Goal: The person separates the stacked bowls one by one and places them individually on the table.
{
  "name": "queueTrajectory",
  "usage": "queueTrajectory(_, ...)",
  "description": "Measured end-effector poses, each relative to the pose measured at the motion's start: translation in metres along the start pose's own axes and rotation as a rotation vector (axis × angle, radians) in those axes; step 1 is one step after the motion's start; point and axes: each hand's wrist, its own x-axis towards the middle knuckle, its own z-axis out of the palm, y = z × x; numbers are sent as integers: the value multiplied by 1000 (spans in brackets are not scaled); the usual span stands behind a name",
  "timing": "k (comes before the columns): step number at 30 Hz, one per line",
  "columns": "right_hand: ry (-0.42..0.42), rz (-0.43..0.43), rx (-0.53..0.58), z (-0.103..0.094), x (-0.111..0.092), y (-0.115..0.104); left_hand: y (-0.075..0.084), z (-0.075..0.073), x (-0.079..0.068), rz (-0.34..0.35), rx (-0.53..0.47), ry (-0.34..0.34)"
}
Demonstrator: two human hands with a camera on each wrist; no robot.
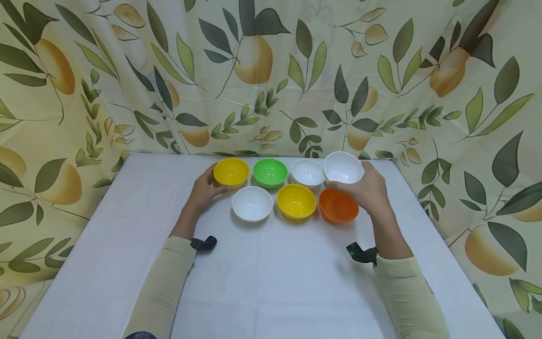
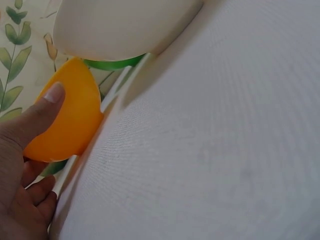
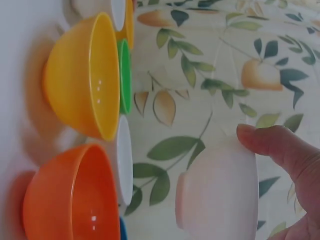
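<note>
My left hand [image 1: 205, 191] holds the side of a yellow bowl [image 1: 231, 173] at the back left, its thumb on the outer wall in the left wrist view. That bowl [image 2: 75, 120] stands on the table there. With my right hand [image 1: 369, 190] I grip a white bowl [image 1: 344, 165] by its side at the back right. The right wrist view shows this white bowl [image 3: 220, 190] raised off the table, its foot in the air. Between the hands are a green bowl [image 1: 270, 173] and another white bowl [image 1: 306, 173].
A front row has a white bowl [image 1: 252, 204], a yellow bowl [image 1: 296, 201] and an orange bowl [image 1: 338, 206]. A sliver of something blue [image 3: 123, 230] shows behind the orange bowl. White cloth [image 1: 271, 273] covers the table; a patterned curtain [image 1: 271, 108] hangs behind it.
</note>
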Motion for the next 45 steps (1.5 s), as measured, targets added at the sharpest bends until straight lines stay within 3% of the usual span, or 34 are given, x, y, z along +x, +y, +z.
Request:
queueTrajectory(5,42,62,-14,-11,-2,18,0,-1,-1,-7,-4,-10)
queueTrajectory(13,72,75,-12,-24,-3,42,0,-5,1,2,-6,-5)
queueTrajectory(19,100,132,-7,-33,-5,57,0,-4,3,5,3,-8)
queueTrajectory(35,82,290,-26,-42,6,90,-3,-1,2,-10,-8,-11)
queueTrajectory(45,13,377,-60,-38,15,109,-5,-1,1,-7,-14,-11)
